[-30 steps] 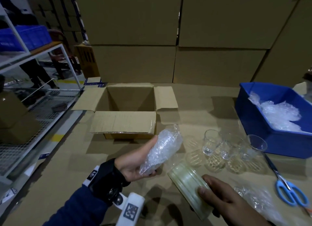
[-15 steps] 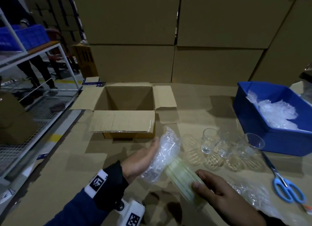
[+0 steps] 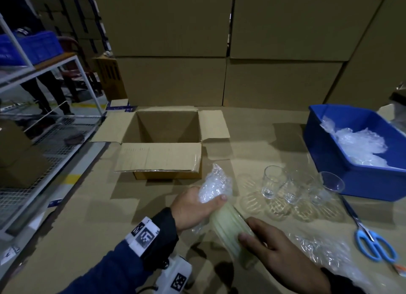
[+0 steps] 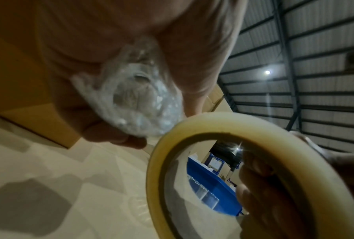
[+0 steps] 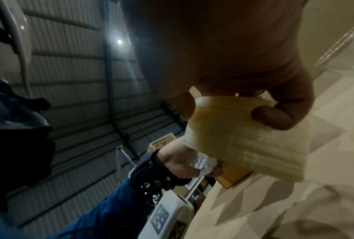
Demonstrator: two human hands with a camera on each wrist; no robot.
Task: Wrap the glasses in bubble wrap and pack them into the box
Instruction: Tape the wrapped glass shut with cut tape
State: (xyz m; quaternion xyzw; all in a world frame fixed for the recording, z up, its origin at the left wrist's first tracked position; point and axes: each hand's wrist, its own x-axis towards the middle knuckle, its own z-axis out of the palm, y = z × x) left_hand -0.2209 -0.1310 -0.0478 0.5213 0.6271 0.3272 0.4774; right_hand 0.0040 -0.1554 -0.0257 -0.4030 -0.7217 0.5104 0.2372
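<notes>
My left hand grips a glass wrapped in bubble wrap, thumb across its lower part; the left wrist view shows the wrapped glass end-on. My right hand holds a roll of clear packing tape, its edge touching the bundle; the tape roll fills the right wrist view. Several bare glasses stand to the right on the table. The open cardboard box sits beyond my hands.
A blue bin holding bubble wrap stands at the right. Blue-handled scissors lie at the right edge, a loose bubble wrap sheet beside my right hand. Stacked cartons form the back; a wire rack is left.
My right hand has brought the tape roll up and left until it touches the wrapped glass. My left thumb now lies over the bundle.
</notes>
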